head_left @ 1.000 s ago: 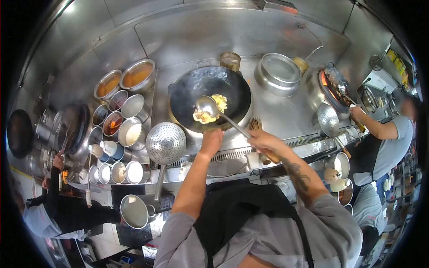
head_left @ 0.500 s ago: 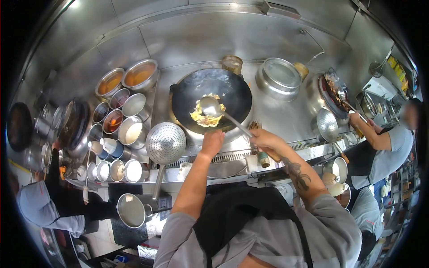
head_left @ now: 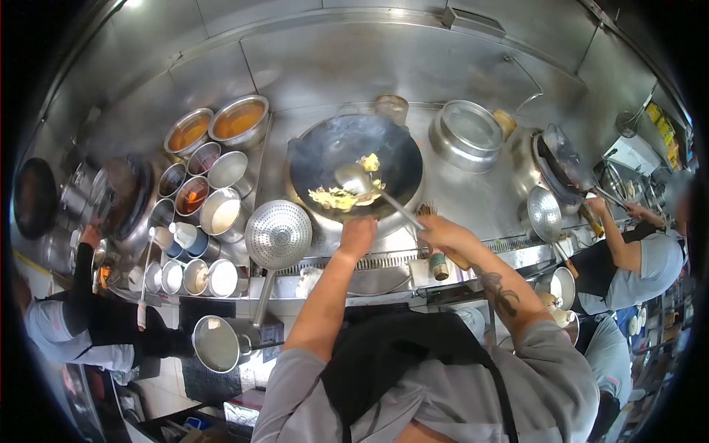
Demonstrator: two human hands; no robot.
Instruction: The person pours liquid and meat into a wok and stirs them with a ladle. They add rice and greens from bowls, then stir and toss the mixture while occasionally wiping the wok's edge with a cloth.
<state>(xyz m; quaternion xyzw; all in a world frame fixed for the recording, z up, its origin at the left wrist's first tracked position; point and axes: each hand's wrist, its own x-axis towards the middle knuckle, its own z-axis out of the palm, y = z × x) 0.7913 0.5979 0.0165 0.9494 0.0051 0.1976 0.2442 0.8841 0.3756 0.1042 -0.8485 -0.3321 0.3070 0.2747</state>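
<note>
A black wok [head_left: 310, 159] sits on the burner in front of me, with light steam inside. My left hand [head_left: 360, 236] is closed at the wok's near edge; its fingers wrap the rim there, partly hidden from above. My right hand [head_left: 442, 235] grips the handle of a metal ladle [head_left: 399, 209], whose bowl lies in the wok against yellow scrambled egg [head_left: 332, 198]. Some egg sits above the ladle bowl and more to its lower left. Just below my right hand, a brush-like bundle and a green-labelled bottle [head_left: 439, 266] rest at the stove edge.
A perforated strainer [head_left: 278, 235] lies left of the wok. Farther left stand several metal containers, with sauce bowls [head_left: 238, 122] behind. A lidded pot [head_left: 467, 136] is at right. Co-workers work at both sides; one [head_left: 635, 255] handles another wok. A saucepan [head_left: 217, 344] is lower left.
The egg has shifted and spread in the wok, with a piece now above the ladle bowl. The view has moved slightly. The right co-worker's wok is tilted differently.
</note>
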